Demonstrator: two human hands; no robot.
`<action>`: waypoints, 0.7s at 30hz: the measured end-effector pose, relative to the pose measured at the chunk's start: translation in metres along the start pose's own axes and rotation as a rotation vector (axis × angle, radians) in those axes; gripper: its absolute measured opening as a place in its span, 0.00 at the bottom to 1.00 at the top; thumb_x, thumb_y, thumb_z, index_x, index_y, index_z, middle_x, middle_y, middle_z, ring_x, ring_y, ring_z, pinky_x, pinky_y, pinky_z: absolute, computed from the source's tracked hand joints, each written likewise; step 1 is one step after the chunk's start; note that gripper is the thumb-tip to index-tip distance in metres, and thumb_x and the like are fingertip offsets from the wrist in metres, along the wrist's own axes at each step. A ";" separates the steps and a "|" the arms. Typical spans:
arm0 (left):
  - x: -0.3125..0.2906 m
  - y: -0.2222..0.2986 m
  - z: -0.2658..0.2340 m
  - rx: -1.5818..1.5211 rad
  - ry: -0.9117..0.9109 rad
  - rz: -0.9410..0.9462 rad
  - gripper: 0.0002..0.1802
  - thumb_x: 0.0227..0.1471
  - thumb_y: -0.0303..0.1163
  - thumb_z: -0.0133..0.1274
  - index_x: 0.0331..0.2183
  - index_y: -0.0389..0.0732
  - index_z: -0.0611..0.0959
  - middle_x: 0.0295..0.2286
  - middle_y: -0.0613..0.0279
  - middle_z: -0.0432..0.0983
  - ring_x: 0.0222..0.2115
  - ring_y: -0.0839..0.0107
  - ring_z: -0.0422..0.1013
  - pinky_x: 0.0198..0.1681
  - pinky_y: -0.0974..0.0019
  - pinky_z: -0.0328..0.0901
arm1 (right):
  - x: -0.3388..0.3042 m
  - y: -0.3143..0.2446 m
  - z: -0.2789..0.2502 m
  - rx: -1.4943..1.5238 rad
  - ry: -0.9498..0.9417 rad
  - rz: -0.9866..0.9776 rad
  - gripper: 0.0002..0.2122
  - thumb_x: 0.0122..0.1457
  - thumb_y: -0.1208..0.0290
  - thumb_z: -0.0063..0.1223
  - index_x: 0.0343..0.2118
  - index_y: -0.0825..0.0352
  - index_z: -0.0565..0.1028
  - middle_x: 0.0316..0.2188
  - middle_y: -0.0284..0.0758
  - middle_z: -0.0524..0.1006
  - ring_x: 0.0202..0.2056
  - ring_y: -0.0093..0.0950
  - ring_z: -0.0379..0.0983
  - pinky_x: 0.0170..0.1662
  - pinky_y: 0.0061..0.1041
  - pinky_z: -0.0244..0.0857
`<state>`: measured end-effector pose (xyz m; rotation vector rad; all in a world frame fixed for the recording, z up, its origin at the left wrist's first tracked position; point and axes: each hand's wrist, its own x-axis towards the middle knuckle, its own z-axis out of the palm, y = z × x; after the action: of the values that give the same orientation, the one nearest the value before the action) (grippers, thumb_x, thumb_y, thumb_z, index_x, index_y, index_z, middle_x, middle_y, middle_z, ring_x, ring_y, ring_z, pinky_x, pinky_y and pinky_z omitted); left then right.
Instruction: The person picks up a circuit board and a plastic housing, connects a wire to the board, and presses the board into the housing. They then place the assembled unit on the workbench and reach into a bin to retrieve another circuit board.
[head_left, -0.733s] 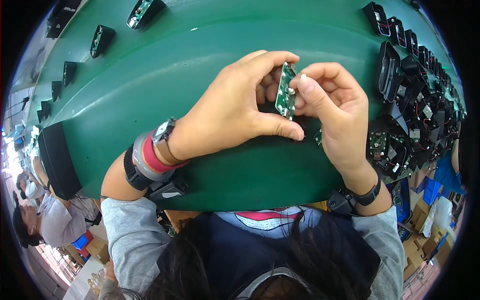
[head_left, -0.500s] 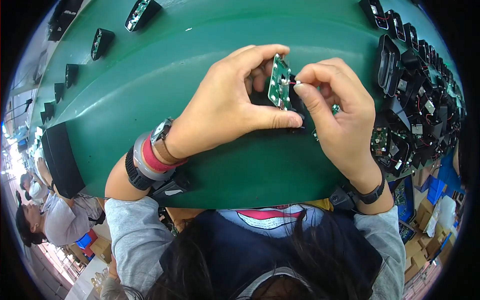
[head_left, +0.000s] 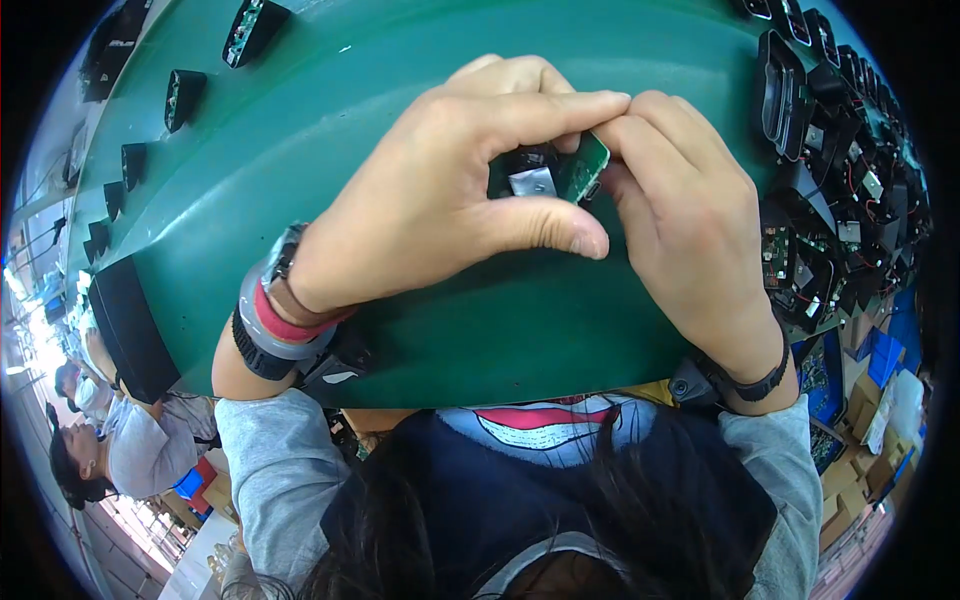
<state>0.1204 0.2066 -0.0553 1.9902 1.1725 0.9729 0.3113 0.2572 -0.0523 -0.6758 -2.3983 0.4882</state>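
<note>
My left hand [head_left: 450, 190] curls around a small black part with a shiny silver piece [head_left: 535, 182], its thumb stretched out along the near side. A green circuit board [head_left: 590, 168] stands tilted against that part, between my two hands. My right hand [head_left: 690, 205] has its fingers bent over the board's right edge, and its fingertips meet the left forefinger at the top. The undersides of both parts and some of my fingers are hidden.
Black housings with boards inside [head_left: 183, 98] stand in a row on the left of the green table [head_left: 480, 350]. A black box [head_left: 135, 325] sits at the left edge. On the right lies a heap of black parts, boards and wires [head_left: 810, 250]. Another person [head_left: 150, 445] sits at left.
The circuit board has been turned and lies further right, near the black part. My right hand has gone from pinching a small wire connector to gripping the board's edge.
</note>
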 end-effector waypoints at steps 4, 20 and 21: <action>0.001 0.005 -0.004 -0.111 -0.034 -0.130 0.38 0.35 0.40 0.68 0.49 0.35 0.77 0.30 0.66 0.67 0.32 0.74 0.63 0.38 0.72 0.60 | 0.000 0.004 0.001 0.042 -0.019 0.034 0.08 0.47 0.84 0.55 0.31 0.71 0.72 0.26 0.36 0.70 0.29 0.30 0.69 0.31 0.25 0.63; -0.013 0.006 0.006 -0.318 0.100 -0.312 0.30 0.47 0.23 0.62 0.53 0.31 0.72 0.39 0.64 0.73 0.35 0.82 0.68 0.34 0.80 0.63 | -0.001 0.016 0.010 0.552 -0.062 0.312 0.03 0.55 0.79 0.55 0.32 0.71 0.74 0.28 0.27 0.73 0.29 0.16 0.66 0.33 0.16 0.61; -0.014 0.006 0.006 -0.272 0.086 -0.290 0.31 0.46 0.23 0.63 0.53 0.32 0.73 0.37 0.65 0.73 0.34 0.82 0.67 0.34 0.80 0.62 | -0.001 0.015 0.010 0.324 -0.012 0.160 0.03 0.54 0.81 0.55 0.31 0.71 0.74 0.26 0.28 0.72 0.27 0.17 0.66 0.30 0.16 0.60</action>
<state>0.1235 0.1913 -0.0580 1.5309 1.2596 1.0136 0.3109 0.2672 -0.0670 -0.7194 -2.2141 0.9259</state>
